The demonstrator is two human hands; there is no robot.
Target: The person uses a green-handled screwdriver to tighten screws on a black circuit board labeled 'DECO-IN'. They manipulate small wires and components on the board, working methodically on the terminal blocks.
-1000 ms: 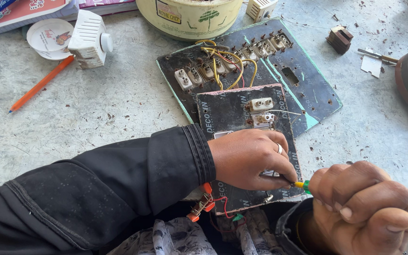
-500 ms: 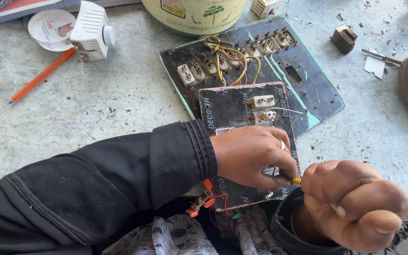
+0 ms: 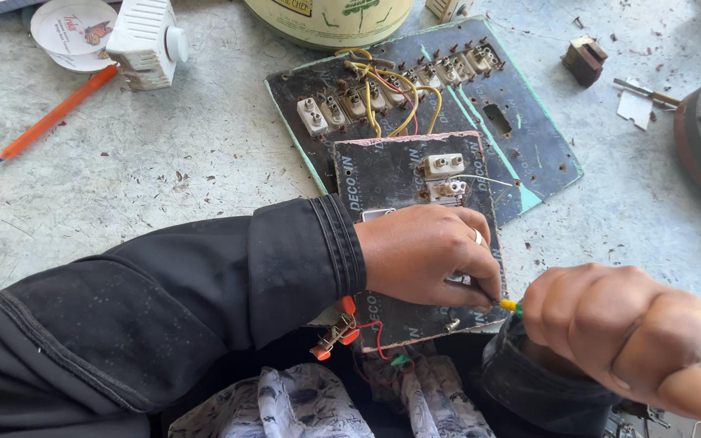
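Head view, looking down over both forearms. A small dark switch panel (image 3: 415,235) lies back side up, its far end propped on a larger dark panel with a green edge (image 3: 521,138), its near end at the edge of the grey counter (image 3: 139,178), close to the body. That puts the terminals and wiring face up and within easy reach.

Left hand (image 3: 427,255) lies on the near half of the small panel, sleeve across the counter. Its fingers (image 3: 480,276) are curled and drawn together, tips pressed down near the panel's right edge; judged to be steadying the panel and perhaps pinching something small, hidden under the knuckles. A ring shows on one finger.

Right hand (image 3: 622,328) is a closed fist, fingers wrapped tight round a tool with a yellow-and-green tip (image 3: 511,306). Only that tip shows, touching the panel just beside the left fingertips. The rest of the tool is hidden.

Red wires with an orange connector (image 3: 338,332) hang off the panel's near-left corner, over patterned cloth (image 3: 318,405).

Further off on the counter: yellow wires (image 3: 395,93) looping across a row of pale switch backs, a white regulator box (image 3: 146,42), an orange pencil (image 3: 57,113).
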